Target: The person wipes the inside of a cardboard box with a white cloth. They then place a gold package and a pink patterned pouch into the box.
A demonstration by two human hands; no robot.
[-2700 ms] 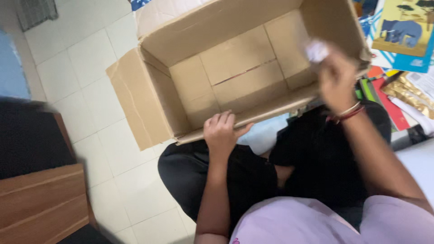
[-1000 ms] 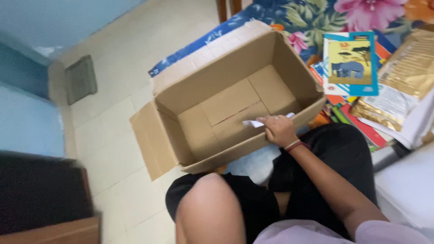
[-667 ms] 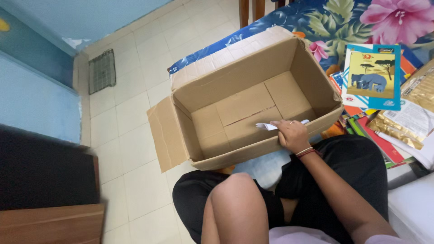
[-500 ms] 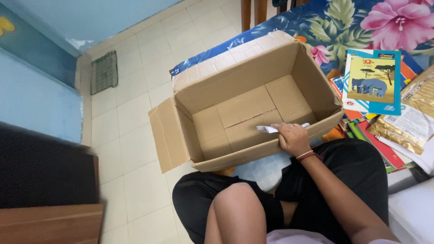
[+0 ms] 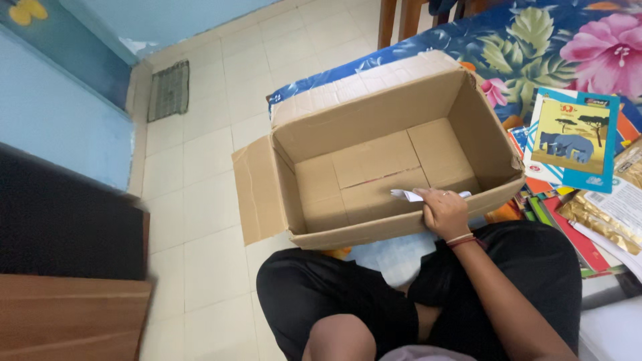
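Observation:
An open brown cardboard box stands on the tiled floor in front of my crossed legs, with nothing inside it. My right hand rests on the box's near rim and is shut on a crumpled white paper that pokes out over the inside of the box. Red and white bangles circle that wrist. My left hand is out of view; only a bare knee shows at the bottom edge.
A picture book with elephants lies on a pile of books and gold packets at the right. A floral mattress sits behind the box. A dark wooden cabinet stands at the left, and a floor drain grate lies near the wall.
The left hand let go of the box's near rim and left the view. The right hand came down with the white paper onto that rim. The view shifted slightly.

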